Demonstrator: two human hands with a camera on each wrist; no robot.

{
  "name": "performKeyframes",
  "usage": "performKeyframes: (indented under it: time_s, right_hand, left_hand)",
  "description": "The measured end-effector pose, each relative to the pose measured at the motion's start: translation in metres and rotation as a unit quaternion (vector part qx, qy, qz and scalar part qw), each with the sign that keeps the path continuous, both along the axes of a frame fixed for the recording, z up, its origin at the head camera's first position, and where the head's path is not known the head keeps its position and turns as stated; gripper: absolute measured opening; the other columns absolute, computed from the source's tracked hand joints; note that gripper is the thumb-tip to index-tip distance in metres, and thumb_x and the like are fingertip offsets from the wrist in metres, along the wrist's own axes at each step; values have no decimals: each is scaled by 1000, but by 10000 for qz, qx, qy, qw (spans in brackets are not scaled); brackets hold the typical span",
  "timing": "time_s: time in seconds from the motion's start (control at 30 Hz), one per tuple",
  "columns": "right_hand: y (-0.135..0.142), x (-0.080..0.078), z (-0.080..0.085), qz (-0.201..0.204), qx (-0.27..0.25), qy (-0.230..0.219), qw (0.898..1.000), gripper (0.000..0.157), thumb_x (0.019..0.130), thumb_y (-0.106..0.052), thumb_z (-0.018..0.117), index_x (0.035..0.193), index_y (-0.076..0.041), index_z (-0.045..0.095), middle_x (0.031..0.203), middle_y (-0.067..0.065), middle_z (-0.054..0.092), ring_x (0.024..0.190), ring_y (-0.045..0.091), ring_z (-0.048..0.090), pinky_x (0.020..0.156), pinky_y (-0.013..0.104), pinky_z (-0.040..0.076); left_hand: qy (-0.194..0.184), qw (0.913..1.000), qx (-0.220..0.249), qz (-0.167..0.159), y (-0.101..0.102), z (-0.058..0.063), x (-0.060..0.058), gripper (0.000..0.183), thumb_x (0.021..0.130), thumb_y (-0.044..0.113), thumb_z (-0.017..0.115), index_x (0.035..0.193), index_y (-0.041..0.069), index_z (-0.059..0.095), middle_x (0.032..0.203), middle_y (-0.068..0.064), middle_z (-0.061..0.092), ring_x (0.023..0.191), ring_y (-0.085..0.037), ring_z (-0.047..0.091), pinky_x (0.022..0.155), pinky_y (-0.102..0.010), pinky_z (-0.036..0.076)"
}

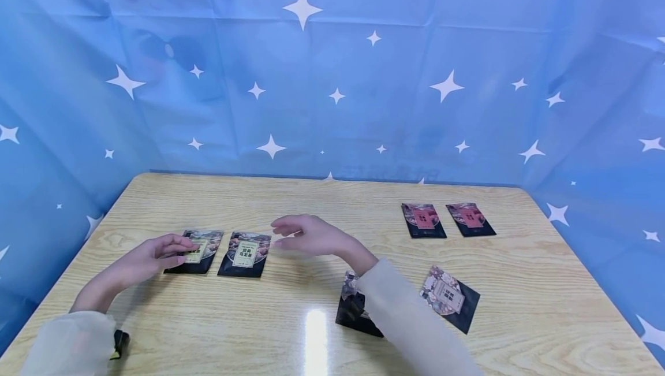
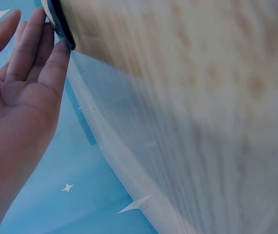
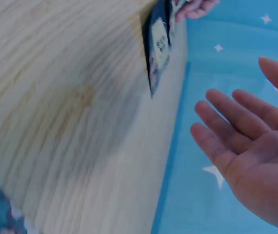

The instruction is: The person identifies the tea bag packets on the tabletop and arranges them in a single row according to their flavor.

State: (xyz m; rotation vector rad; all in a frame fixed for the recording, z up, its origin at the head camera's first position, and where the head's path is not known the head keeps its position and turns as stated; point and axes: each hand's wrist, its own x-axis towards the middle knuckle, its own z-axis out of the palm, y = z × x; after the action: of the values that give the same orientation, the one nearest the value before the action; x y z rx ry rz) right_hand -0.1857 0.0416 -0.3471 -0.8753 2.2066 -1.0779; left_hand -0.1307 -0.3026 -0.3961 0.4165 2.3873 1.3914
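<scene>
Two dark packets with pale green labels lie side by side at the left of the table in the head view. My left hand [image 1: 148, 257] reaches over the left packet [image 1: 208, 260], its fingers overlapping the label. In the left wrist view, the fingertips [image 2: 61, 51] are right at that packet's dark edge, the fingers nearly straight. Just right of the other green-label packet [image 1: 245, 256], my right hand [image 1: 317, 235] hovers with relaxed fingers and holds nothing. The right wrist view shows its palm [image 3: 266, 161] bare and the thumb apart from the fingers.
Two red-label packets, one [image 1: 423, 220] left of the other [image 1: 470, 218], lie at the back right. Nearer are a pink-label packet [image 1: 451, 298], turned at an angle, and another dark packet [image 1: 358, 324] partly behind the right sleeve. A blue star-patterned cloth [image 1: 332, 122] hangs behind the wooden table [image 1: 332, 200].
</scene>
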Motion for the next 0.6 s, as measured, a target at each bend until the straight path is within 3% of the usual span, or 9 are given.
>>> performKeyframes:
  time_s: [0.33, 0.6]
  right_hand:
    - [40, 7, 2, -245, -305, -171, 9991, 45, 94, -19, 53, 135, -4, 43, 133, 14, 47, 120, 26, 46, 95, 33, 40]
    - [73, 16, 2, -476, -137, 104, 9987, 45, 94, -22, 53, 134, -3, 44, 128, 14, 52, 117, 27, 48, 95, 42, 39]
  left_hand:
    - [-75, 10000, 43, 32, 0, 0, 0, 40, 94, 14, 51, 125, -8, 41, 128, -30, 43, 103, 8, 47, 80, -23, 46]
    - [-65, 10000, 47, -4, 0, -1, 0, 40, 95, 14, 51, 126, -9, 40, 128, -30, 43, 102, 9, 47, 80, -23, 46]
